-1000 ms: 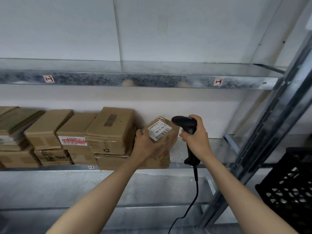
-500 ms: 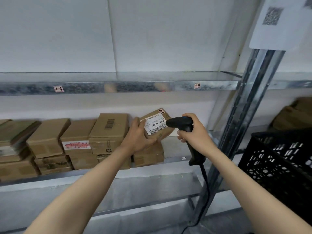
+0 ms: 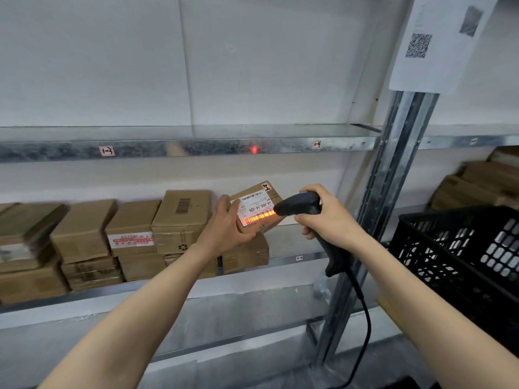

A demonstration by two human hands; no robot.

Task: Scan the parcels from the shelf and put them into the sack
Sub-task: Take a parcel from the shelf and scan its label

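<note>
The left hand point(image 3: 224, 228) is covering the lower corner of the parcel point(image 3: 262, 226), and the fine print on its label point(image 3: 254, 210) is proving too small to read. The black crate point(image 3: 455, 216) is running off the right edge.

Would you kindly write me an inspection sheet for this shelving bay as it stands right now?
Surface: metal shelf, carrying cartons along its left part.
Job's things: parcel held tilted, red scan line across its label barcode; stacked cartons in a row to its left; sack not in view.
Clutter: nothing seen.
Hands: left hand grips the parcel; right hand grips the scanner, nose close to the label.
Cables: black scanner cable hangs from the handle and runs out of frame below.
Surroundings: black crate at right; upright post bearing a QR sheet; more boxes in the next bay.
</note>
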